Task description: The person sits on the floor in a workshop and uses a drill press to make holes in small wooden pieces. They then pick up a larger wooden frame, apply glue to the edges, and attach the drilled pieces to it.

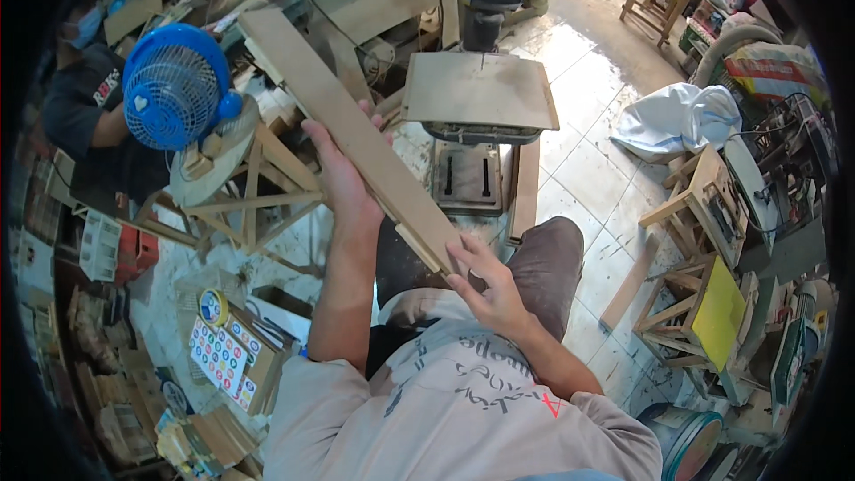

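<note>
A long, flat wooden board (pixel 361 135) lies slantwise in front of me, its far end up to the left and its near end over my lap. Thin strips of wood show along its left edge, at the far and near ends. Around the middle of the board, my left hand (pixel 347 183) grips from below, with fingertips showing past the right edge. My right hand (pixel 490 285) holds the near end between thumb and fingers. Beyond the board stands a drill press, its table covered by a flat wooden panel (pixel 481 89).
At the left, a blue fan (pixel 176 87) sits on a round-topped wooden stand (pixel 214 165), with another person close behind it. Wooden stools, one with a yellow top (pixel 717 312), stand at the right near a white sack (pixel 679 118). Wood scraps and a sticker sheet (pixel 218 356) lie lower left.
</note>
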`<state>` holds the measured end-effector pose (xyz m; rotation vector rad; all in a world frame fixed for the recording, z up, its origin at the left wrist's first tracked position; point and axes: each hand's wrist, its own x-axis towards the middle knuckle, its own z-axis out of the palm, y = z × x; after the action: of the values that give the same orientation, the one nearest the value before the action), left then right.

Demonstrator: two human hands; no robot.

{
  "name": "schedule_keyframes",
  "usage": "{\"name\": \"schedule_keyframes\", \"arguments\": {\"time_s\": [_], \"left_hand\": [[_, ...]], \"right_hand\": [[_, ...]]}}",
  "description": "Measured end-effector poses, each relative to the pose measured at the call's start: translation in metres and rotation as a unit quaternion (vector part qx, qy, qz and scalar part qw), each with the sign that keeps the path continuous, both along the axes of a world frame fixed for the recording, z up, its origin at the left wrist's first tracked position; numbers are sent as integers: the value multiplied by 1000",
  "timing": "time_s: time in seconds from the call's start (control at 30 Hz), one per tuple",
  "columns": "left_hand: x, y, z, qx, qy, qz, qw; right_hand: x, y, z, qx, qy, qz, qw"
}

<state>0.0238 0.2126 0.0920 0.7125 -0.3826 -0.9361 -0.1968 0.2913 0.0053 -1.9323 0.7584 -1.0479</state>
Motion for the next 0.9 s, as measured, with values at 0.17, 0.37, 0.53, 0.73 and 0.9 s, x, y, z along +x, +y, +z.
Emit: {"name": "schedule_keyframes", "arguments": {"time_s": [0.17,0.37,0.53,0.73,0.9], "left_hand": [[-1,2,3,12,-1,12,1000],[2,9,-6,17,-30,15,999],[-6,10,1,40,-23,44,998],[-7,7,-9,44,-31,39,998],[-9,3,-11,32,-37,42,998]], "right_hand": [[-1,1,5,47,-13,22,999],[-3,2,-3,65,-16,44,997],[-4,5,0,49,-11,27,998],[-1,8,-8,20,-17,17,999],[-6,5,-10,45,16,23,999]]}}
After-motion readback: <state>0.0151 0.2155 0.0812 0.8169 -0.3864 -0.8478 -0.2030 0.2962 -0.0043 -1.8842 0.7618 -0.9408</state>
